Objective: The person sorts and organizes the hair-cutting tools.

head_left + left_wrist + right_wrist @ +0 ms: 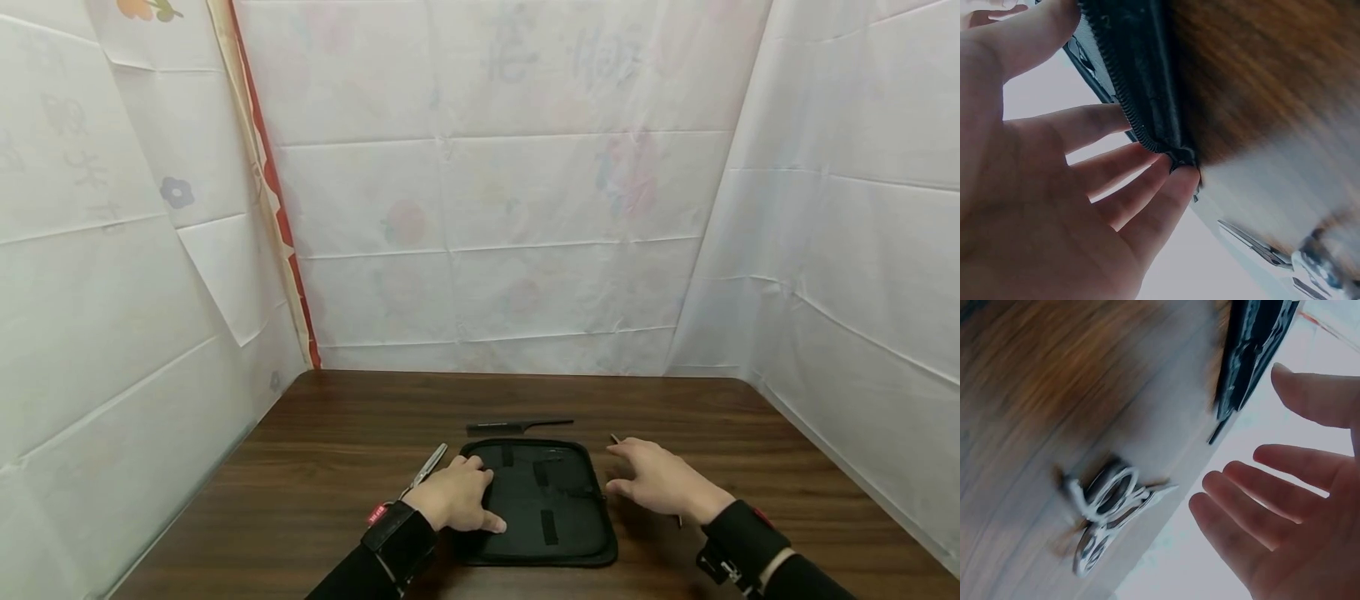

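Observation:
A black zippered case [536, 500] with dark straps on its upper face lies on the table between the hands. My left hand [457, 496] touches its left side, the thumb spread over the case. In the left wrist view, the fairly straight fingers [1147, 219] of that hand meet the case's zipper edge [1129, 94]. Just off the right side of the case hovers my right hand [656, 477], holding nothing, its fingers loosely extended. Metal scissors [1110, 512] lie near the right hand; that hand mostly covers them in the head view.
Another pair of scissors [429, 467] lies left of the case, partly behind the left hand. Beyond the case is a black tail comb [517, 427]. White sheeting [487, 208] hangs behind and on both sides of the brown wooden table [337, 467].

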A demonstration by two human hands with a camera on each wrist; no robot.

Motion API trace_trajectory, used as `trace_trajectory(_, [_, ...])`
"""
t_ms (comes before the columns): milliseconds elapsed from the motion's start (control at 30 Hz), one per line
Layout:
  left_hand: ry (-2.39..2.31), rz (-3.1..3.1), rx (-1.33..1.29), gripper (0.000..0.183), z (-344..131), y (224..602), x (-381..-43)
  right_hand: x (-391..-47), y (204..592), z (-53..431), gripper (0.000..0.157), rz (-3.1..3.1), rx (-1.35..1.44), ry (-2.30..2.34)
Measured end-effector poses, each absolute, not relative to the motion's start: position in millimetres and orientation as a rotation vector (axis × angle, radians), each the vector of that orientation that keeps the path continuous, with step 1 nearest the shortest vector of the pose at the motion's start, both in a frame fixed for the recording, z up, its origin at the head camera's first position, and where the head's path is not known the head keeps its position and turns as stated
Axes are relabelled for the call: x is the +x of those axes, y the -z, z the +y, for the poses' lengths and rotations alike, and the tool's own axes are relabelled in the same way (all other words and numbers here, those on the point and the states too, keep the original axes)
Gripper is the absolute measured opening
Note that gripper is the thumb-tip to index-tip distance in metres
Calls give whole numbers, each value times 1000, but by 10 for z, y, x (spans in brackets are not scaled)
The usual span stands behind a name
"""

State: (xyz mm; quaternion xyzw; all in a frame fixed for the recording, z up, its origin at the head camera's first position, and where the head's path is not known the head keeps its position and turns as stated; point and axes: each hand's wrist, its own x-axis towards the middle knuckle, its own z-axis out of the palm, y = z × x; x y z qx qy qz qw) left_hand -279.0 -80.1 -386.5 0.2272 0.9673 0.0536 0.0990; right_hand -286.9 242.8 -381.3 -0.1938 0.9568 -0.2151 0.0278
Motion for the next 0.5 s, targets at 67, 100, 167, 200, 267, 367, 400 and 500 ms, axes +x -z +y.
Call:
trace_trajectory(67, [-151,2863,665,74,-797,3865,-2787,-2886,3819,2462,57,2980,-587,645])
trace_trajectory(100, [-145,2864,661,74,-795,3863,-2786,-2894,3819,2478,57,2992,-589,632])
trace_trajectory(167, [-128,2867,658,74,-786,3863,-2781,-2911,3828,2509,56,3013,-581,608])
trace_trajectory(200, [-125,2867,657,74,-785,3863,-2782,-2915,3831,2523,56,3020,-572,599])
trace_trajectory(267, [-114,2867,657,74,-780,3864,-2781,-2927,3841,2552,55,3030,-554,579])
trace_trajectory(367, [-104,2863,656,74,-779,3870,-2783,-2934,3853,2594,54,3042,-514,557])
trace_trajectory(400, [-98,2863,656,74,-779,3872,-2784,-2937,3856,2608,54,3048,-503,545])
trace_trajectory(500, [-87,2864,659,75,-782,3872,-2784,-2947,3854,2643,54,3066,-460,509])
